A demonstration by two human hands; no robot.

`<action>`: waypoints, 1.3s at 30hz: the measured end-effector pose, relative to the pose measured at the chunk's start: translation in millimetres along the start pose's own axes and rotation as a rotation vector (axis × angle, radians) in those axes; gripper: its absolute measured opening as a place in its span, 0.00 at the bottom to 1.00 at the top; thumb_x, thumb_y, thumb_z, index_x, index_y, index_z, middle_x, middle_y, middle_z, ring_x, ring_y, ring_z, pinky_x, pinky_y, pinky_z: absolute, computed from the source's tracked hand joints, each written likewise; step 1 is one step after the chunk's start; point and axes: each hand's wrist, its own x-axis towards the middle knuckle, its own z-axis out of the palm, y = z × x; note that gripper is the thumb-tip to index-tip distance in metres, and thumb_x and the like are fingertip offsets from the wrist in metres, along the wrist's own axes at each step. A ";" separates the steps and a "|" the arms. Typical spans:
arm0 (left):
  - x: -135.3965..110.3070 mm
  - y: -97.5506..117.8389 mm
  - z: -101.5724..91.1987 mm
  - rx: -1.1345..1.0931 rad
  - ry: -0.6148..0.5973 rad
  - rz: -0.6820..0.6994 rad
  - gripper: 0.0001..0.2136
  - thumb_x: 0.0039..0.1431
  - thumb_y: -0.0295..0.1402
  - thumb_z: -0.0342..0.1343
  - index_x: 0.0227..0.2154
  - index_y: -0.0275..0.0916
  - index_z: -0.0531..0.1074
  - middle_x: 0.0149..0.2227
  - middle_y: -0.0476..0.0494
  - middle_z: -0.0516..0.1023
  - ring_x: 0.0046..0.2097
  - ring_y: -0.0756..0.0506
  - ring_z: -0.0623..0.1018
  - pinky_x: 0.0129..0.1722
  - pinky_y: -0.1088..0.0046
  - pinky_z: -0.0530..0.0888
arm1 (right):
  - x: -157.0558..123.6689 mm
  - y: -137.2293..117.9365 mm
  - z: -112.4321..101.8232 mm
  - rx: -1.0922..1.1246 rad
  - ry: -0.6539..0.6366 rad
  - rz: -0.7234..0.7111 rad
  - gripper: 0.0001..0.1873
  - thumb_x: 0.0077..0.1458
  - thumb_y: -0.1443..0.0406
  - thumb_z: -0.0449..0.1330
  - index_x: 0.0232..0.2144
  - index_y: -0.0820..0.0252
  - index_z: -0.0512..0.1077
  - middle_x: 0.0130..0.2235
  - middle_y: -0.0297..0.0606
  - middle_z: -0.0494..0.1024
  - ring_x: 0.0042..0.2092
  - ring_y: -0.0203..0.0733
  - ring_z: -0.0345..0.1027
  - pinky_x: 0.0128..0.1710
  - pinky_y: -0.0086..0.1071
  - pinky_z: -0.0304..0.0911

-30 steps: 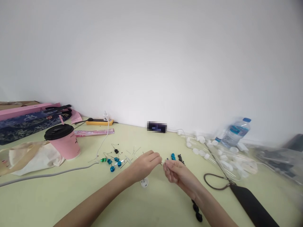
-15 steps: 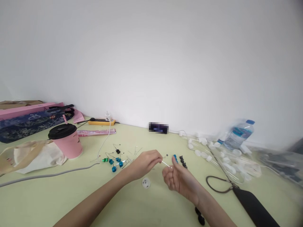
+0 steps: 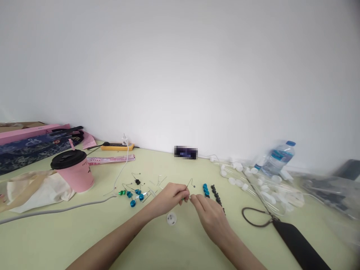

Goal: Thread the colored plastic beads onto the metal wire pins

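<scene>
Over the middle of the table, my left hand (image 3: 171, 197) is closed in a pinch. A bent wire piece (image 3: 191, 182) sticks up from its fingertips, and a speck of green shows under them. My right hand (image 3: 210, 214) meets it fingertip to fingertip, its fingers pressed together; what they pinch is mostly hidden. Just below the hands stands a small white round cap (image 3: 171, 218) with dark bits inside. Left of my left hand lie wire pieces with blue balls (image 3: 133, 203), a green one (image 3: 122, 192) and a black one (image 3: 137, 182).
A row of blue pieces (image 3: 206, 189) and a row of black pieces (image 3: 216, 195) lie beyond my right hand. Clear tubes with white caps (image 3: 239, 183), a water bottle (image 3: 278, 159) and a black strapped case (image 3: 295, 240) are on the right. A pink cup (image 3: 75, 174) and grey cable (image 3: 56, 210) are left.
My right hand has turned from palm-up with thumb raised to palm-down, and its fingertips now meet my left hand's. The bent wire now stands above the fingertips. The view has shifted slightly.
</scene>
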 end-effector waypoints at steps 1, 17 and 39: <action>0.1 -0.5 -1.1 -0.017 -0.008 -0.006 0.14 0.63 0.32 0.39 0.26 0.37 0.67 0.24 0.51 0.69 0.28 0.51 0.70 0.28 0.78 0.65 | 1.7 0.1 -2.1 0.037 0.006 0.000 0.14 0.61 0.63 0.47 0.36 0.58 0.72 0.33 0.41 0.73 0.30 0.40 0.65 0.29 0.31 0.55; -0.9 0.9 -2.5 0.193 0.127 0.160 0.13 0.64 0.30 0.39 0.30 0.38 0.68 0.28 0.48 0.71 0.30 0.50 0.70 0.30 0.77 0.67 | 8.9 -1.4 -11.0 0.493 -0.089 0.252 0.20 0.60 0.54 0.49 0.33 0.60 0.74 0.24 0.37 0.69 0.25 0.36 0.61 0.25 0.29 0.55; -3.1 7.6 -1.6 0.003 0.197 0.076 0.14 0.63 0.32 0.40 0.28 0.37 0.69 0.26 0.49 0.71 0.28 0.51 0.70 0.29 0.77 0.66 | 12.1 -15.0 -24.4 0.632 0.014 0.350 0.19 0.56 0.52 0.53 0.45 0.53 0.70 0.31 0.37 0.69 0.32 0.40 0.61 0.33 0.33 0.56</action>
